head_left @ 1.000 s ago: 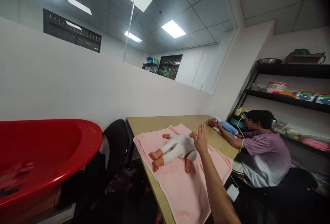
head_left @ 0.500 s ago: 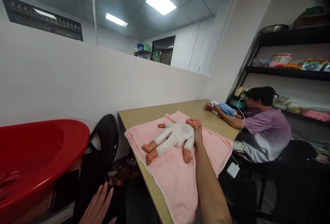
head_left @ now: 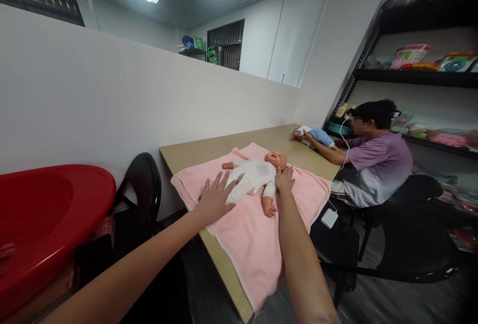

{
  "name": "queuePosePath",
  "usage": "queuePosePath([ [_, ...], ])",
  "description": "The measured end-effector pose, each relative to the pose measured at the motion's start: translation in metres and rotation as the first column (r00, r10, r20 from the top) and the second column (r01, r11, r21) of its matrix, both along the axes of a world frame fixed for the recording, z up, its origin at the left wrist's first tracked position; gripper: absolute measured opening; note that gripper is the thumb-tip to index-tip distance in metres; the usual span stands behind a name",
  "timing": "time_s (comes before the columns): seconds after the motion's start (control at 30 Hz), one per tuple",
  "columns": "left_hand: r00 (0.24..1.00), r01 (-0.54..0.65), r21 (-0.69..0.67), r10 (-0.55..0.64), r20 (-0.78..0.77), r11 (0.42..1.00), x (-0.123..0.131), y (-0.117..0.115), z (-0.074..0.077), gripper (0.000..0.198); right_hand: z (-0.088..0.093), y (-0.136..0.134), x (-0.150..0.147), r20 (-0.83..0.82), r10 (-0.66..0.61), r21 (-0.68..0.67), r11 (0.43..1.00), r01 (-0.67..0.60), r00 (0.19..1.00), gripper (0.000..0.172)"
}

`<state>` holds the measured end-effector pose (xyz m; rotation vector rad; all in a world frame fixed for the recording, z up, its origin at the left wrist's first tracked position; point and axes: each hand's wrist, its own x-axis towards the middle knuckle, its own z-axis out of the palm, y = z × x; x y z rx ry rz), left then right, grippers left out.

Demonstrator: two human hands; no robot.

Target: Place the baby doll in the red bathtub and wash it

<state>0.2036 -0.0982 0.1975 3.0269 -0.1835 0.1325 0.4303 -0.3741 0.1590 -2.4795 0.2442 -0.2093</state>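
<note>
A baby doll [head_left: 257, 173] in a white outfit lies on its back on a pink towel [head_left: 254, 244], its head pointing away to the right. My left hand [head_left: 213, 197] is open, fingers spread over the doll's legs, and hides the feet. Whether the palm presses on them I cannot tell. At the doll's near shoulder, just below the head, rests my right hand [head_left: 285, 179]. Its fingers are extended and a little apart, touching the doll's shoulder and neck area. One bare doll arm lies between my two hands.
The towel covers part of a wooden table [head_left: 209, 147] along a white wall. A red tub [head_left: 74, 204] and a black chair [head_left: 140, 184] stand left. At right a person [head_left: 377, 160] handles another doll [head_left: 317, 136]. Shelves [head_left: 418, 76] and black chairs are beyond.
My left hand has risen from below the table edge and reached over the doll's legs. My right hand stays near the doll's shoulder. The camera view has tilted down slightly.
</note>
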Motion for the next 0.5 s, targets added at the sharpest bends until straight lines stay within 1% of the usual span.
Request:
queuePosePath([
  [0.07, 0.995, -0.031, -0.017, 0.029, -0.097, 0.999, 0.006, -0.007, 0.003, 0.092, 0.0, -0.002, 0.001, -0.037, 0.009, -0.002, 1.0, -0.009, 0.999, 0.086],
  [0.17, 0.982, -0.097, -0.07, 0.084, -0.168, 0.993, 0.014, -0.011, -0.002, 0.092, -0.001, -0.005, 0.002, -0.071, 0.031, -0.008, 0.999, -0.032, 0.997, 0.086],
  [0.33, 0.985, -0.115, -0.075, 0.104, -0.135, 0.991, 0.018, -0.009, -0.012, 0.077, -0.001, -0.006, 0.002, -0.094, 0.044, -0.013, 0.999, -0.046, 0.995, 0.086],
  [0.4, 0.987, -0.107, -0.076, 0.097, -0.125, 0.991, 0.018, -0.008, -0.014, 0.073, -0.001, -0.006, 0.002, -0.105, 0.046, -0.015, 0.999, -0.047, 0.993, 0.087],
  [0.5, 0.989, -0.094, -0.081, 0.083, -0.125, 0.992, 0.018, -0.006, -0.014, 0.072, 0.001, -0.006, 0.001, -0.127, 0.054, -0.015, 0.998, -0.056, 0.991, 0.09],
])
